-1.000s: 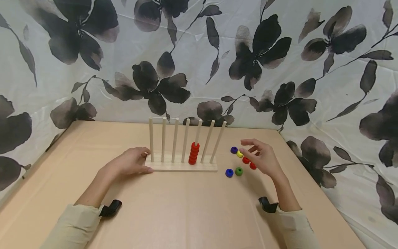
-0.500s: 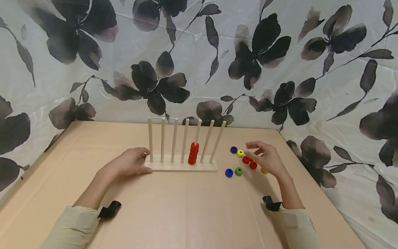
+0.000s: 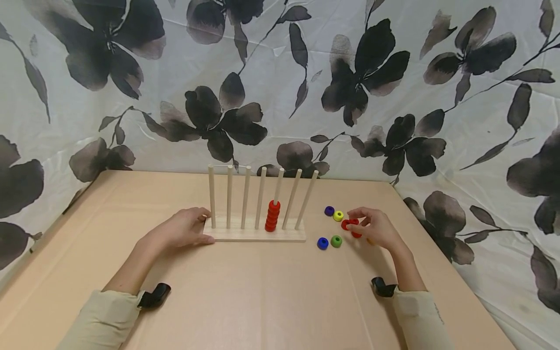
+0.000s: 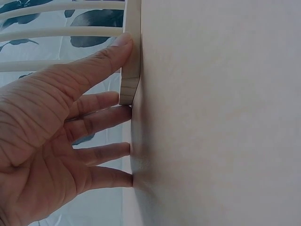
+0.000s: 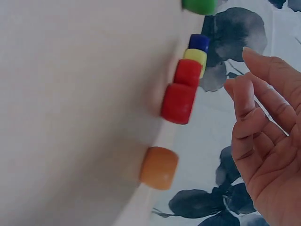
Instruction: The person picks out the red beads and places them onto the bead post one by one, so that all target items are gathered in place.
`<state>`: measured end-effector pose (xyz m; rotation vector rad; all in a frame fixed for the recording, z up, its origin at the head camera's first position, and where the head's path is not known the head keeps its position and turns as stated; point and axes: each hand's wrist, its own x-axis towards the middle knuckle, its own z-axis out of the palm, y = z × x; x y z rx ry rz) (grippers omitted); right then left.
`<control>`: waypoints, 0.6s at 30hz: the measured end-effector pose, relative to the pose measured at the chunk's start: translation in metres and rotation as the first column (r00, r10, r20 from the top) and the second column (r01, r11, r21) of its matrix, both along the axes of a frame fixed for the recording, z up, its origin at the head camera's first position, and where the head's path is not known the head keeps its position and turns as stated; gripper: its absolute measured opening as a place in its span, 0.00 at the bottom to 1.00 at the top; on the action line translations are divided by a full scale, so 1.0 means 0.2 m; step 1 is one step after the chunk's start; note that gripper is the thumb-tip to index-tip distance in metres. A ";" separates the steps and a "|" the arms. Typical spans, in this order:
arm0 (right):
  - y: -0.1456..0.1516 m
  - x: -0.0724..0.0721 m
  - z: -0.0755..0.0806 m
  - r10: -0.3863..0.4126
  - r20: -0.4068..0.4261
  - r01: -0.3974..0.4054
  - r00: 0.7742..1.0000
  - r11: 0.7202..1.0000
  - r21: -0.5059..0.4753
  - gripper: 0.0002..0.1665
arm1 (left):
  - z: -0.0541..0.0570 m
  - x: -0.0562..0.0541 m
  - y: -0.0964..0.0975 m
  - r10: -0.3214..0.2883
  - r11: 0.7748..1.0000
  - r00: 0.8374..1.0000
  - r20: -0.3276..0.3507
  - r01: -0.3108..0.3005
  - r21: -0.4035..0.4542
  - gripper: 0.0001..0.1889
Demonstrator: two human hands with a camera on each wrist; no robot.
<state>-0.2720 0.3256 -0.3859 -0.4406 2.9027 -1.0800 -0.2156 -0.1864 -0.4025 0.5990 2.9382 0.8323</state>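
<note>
A wooden peg stand (image 3: 253,235) stands mid-table in the head view. Several red beads are stacked on one peg (image 3: 272,216). My left hand (image 3: 185,227) holds the stand's left end; in the left wrist view its thumb (image 4: 123,39) lies on the base, the fingers behind it. My right hand (image 3: 378,231) hovers over two red beads (image 5: 178,103), finger and thumb partly covering the nearer one in the head view. In the right wrist view its fingertips are apart, with nothing between them. An orange bead (image 5: 160,168) lies below, mostly hidden in the head view.
Left of the right hand lie a yellow bead (image 3: 338,216), a dark blue bead (image 3: 329,211), a blue bead (image 3: 323,243) and a green bead (image 3: 336,241). Behind the table (image 3: 262,291) hangs a floral cloth (image 3: 280,87).
My right hand first drew back to the right, off the yellow bead, then lowered toward the red beads. The left hand and the peg stand have stayed put.
</note>
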 end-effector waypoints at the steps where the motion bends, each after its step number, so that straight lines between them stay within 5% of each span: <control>1: 0.00 0.00 -0.01 -0.006 0.011 0.006 1.000 1.000 0.006 0.24 | 0.00 0.00 0.00 -0.001 1.000 1.000 -0.001 0.001 0.000 0.35; 18: 0.04 -0.04 -0.09 -0.016 0.031 0.015 0.999 1.000 0.020 0.22 | -0.01 0.00 0.00 0.005 1.000 1.000 0.000 -0.005 0.008 0.34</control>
